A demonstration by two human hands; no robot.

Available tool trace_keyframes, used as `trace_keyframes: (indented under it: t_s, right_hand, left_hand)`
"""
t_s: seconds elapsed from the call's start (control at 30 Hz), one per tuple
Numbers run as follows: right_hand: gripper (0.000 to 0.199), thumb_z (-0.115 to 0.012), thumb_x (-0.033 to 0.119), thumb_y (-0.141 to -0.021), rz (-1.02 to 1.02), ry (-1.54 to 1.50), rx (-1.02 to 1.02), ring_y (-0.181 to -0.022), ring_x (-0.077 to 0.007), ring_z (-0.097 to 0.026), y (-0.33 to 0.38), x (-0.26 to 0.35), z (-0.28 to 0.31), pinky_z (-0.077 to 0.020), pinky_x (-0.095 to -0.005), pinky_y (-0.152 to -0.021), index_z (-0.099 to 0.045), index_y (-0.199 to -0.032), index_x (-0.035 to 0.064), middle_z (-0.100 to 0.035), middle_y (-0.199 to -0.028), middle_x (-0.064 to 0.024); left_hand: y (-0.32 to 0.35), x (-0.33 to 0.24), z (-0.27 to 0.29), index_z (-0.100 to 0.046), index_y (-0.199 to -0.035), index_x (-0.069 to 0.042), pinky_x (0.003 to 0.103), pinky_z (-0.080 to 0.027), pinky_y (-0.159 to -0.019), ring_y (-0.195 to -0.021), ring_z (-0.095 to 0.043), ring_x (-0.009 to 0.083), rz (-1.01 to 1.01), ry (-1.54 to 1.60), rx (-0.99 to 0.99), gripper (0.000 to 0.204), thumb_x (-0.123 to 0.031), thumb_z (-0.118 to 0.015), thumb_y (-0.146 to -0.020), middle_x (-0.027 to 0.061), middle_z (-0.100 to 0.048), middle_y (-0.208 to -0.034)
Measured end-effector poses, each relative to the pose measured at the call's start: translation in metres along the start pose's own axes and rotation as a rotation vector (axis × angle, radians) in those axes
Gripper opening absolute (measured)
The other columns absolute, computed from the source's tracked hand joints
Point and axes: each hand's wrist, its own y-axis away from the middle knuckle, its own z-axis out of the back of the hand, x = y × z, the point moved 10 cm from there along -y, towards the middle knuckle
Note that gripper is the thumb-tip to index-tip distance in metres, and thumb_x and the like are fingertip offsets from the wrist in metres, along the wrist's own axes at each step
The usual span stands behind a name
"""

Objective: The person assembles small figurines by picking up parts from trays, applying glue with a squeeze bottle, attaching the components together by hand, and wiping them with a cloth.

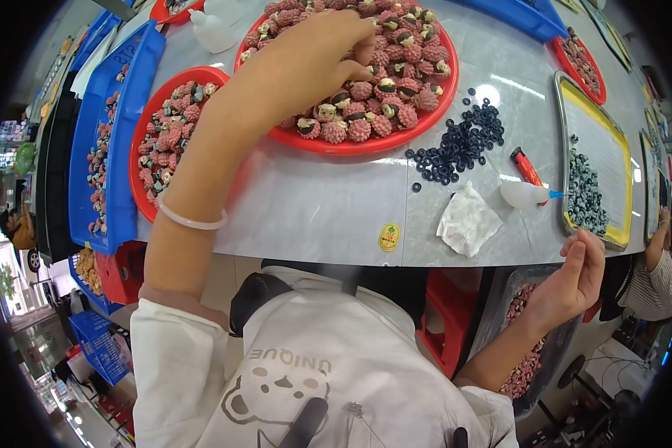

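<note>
- The grey table point(313, 209) carries all the things and bends across the picture.
- The big red tray point(366, 143) stands at the far middle, full of small pink bumpy pieces point(360, 128).
- A second red tray point(143, 196) with the same pieces lies to the left, partly under the forearm.
- The left hand point(328, 52) reaches into the big tray; its fingers are together, pinching among the pieces, but what they grip cannot be seen.
- The right hand point(575, 280) hangs at the table edge, fingers loosely curled, holding nothing that shows.
- A crumpled white cloth point(467, 222) lies near the right hand.
- A pile of black rings point(459, 145) lies just beside the big tray.
</note>
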Motion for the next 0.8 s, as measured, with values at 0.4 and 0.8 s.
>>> trace_keyframes:
  t_s: [0.4,0.8]
  right_hand:
    - [0.031,-0.056,0.008,-0.074,-0.096,0.201,0.441,-0.081,-0.0143,-0.049,0.004,-0.022,-0.083,-0.0362,-0.0241,-0.075,-0.049,-0.102,-0.0031,-0.054,-0.093,-0.0078]
    - [0.049,-0.06,0.028,-0.074,-0.155,-0.144,0.273,-0.059,-0.013,-0.047,0.008,-0.005,-0.033,-0.0353,-0.0196,-0.048,-0.04,-0.104,-0.004,-0.05,-0.083,-0.0133]
  left_hand:
    - [0.081,-0.023,-0.02,-0.046,-0.095,0.002,0.024,-0.045,-0.069,-0.078,-0.054,0.0144,0.094,1.424,-0.279,0.022,-0.007,-0.055,-0.077,0.0101,-0.053,-0.089]
    - [0.105,-0.058,-0.092,-0.048,-0.091,0.002,0.022,-0.044,-0.057,-0.074,-0.052,0.0155,0.267,1.87,-0.11,0.024,-0.02,-0.047,-0.083,0.015,-0.052,-0.091]
